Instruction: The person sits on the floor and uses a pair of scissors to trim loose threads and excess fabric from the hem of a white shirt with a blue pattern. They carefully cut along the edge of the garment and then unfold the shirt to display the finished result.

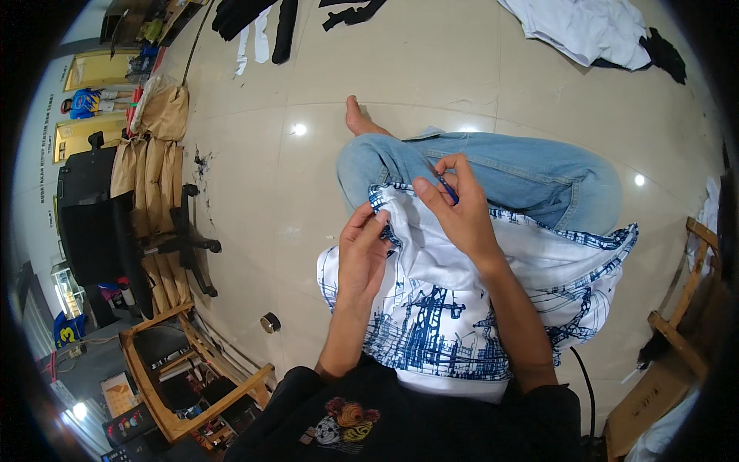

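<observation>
A white garment [431, 327] with a dark blue line print lies across my lap, its plain white inner side partly turned up. My left hand [360, 258] is closed on the printed edge at the garment's upper left, pinching it between thumb and fingers. Held in my right hand [466, 219] is a small blue-handled tool [448, 191] with a thin tip; its exact kind is too small to tell. The tool is up and to the right of the pinched edge, apart from it. Light blue jeans [508, 165] cover my crossed legs beneath the cloth.
White cloth [581, 31] and black pieces [258, 19] lie on the tiled floor ahead. At left stand a black office chair [100, 223], brown sacks [150, 173] and a wooden frame [204, 420]. A roll of tape [270, 323] sits nearby. Wooden furniture [681, 323] is at right.
</observation>
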`<state>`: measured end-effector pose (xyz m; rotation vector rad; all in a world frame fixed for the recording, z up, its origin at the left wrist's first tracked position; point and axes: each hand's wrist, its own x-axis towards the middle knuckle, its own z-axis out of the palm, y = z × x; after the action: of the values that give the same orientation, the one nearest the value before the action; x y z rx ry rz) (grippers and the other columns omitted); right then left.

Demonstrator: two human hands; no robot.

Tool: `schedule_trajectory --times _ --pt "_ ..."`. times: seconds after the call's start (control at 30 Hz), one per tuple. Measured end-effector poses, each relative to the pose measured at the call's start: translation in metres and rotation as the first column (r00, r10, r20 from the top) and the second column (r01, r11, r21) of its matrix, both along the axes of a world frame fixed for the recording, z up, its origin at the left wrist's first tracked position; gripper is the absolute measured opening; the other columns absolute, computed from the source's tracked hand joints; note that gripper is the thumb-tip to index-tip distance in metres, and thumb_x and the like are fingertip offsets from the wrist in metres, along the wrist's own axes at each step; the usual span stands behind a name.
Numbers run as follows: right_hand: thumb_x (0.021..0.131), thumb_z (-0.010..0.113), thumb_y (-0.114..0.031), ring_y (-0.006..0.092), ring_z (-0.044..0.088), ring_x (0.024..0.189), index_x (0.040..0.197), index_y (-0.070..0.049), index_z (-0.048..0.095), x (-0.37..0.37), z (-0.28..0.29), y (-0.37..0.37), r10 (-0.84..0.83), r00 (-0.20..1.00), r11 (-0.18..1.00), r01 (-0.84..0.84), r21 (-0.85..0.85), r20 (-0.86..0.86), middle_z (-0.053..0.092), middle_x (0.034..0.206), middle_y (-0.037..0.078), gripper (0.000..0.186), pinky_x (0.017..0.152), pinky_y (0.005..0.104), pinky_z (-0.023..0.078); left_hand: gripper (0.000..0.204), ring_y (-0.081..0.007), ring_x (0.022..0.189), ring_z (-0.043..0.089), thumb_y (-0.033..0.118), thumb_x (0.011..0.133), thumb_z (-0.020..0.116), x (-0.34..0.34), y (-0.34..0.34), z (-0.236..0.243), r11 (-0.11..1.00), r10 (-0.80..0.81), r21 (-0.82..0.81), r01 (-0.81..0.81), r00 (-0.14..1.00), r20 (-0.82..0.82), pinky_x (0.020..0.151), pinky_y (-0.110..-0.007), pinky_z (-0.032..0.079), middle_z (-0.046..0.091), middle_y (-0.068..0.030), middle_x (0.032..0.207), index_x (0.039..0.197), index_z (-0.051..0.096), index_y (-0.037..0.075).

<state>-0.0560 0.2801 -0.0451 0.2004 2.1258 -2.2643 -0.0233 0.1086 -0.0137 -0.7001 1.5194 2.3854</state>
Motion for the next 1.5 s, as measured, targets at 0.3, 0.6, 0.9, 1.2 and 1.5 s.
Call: schedule_trajectory --times 0.3,0.6,0.9,1.2,1.5 --pt "0.096 0.069 -0.032 0.0119 0.047 0.054 0.096 -0.002 0.058 0.004 -0.006 -0.002 0.081 0.997 0.995 -0.081 0.055 -0.006 0.054 0.06 0.005 0.032 0.052 0.0301 0.037 0.028 -0.0175 0.105 0.065 0.026 0.103 0.057 0.0 -0.004 -0.009 0.991 0.049 0.115 -0.068 0.986 0.161 0.093 -0.035 0.051 0.068 -0.0069 0.116 0.12 0.061 0.004" --pt "0.091 0.075 -0.026 0.0089 0.051 0.056 0.096 -0.001 0.061 0.003 -0.003 -0.005 0.003 1.0 0.999 -0.003 0.045 0.021 0.059 0.064 0.003 0.029 0.053 0.0266 0.041 0.033 -0.0204 0.114 0.059 0.026 0.102 0.059 0.0 -0.005 -0.011 0.989 0.14 0.036 -0.142 0.987 0.074 0.102 -0.038 0.046 0.064 -0.0062 0.122 0.127 0.057 0.005" --pt "0.085 0.081 -0.022 0.0098 0.062 0.064 0.097 -0.002 0.061 0.022 -0.003 -0.028 0.055 0.994 0.998 -0.057 0.017 0.092 0.069 0.077 0.009 0.032 0.059 0.026 0.05 0.032 -0.0167 0.114 0.057 0.024 0.103 0.059 -0.002 -0.004 -0.015 0.971 0.204 0.11 -0.212 0.976 0.078 0.1 -0.035 0.047 0.062 -0.0053 0.123 0.129 0.055 0.006" --pt "0.086 0.08 -0.021 0.0099 0.063 0.063 0.098 -0.001 0.065 0.032 -0.001 -0.039 0.047 0.999 0.994 -0.046 0.096 -0.008 0.069 0.075 0.01 0.028 0.056 0.0256 0.049 0.02 -0.0136 0.095 0.064 0.013 0.099 0.064 0.001 0.001 -0.014 0.952 0.252 0.159 -0.263 0.964 0.082 0.088 -0.03 0.055 0.068 -0.0043 0.106 0.118 0.058 0.007" --pt "0.085 0.081 -0.022 0.0114 0.064 0.064 0.1 -0.001 0.067 0.029 -0.003 -0.036 0.052 0.999 0.989 -0.054 0.139 0.015 0.069 0.076 0.01 0.029 0.058 0.0261 0.05 0.022 -0.0158 0.097 0.065 0.013 0.099 0.065 0.003 0.008 -0.012 0.942 0.277 0.175 -0.288 0.957 0.085 0.091 -0.03 0.055 0.068 -0.0072 0.108 0.118 0.058 0.006"
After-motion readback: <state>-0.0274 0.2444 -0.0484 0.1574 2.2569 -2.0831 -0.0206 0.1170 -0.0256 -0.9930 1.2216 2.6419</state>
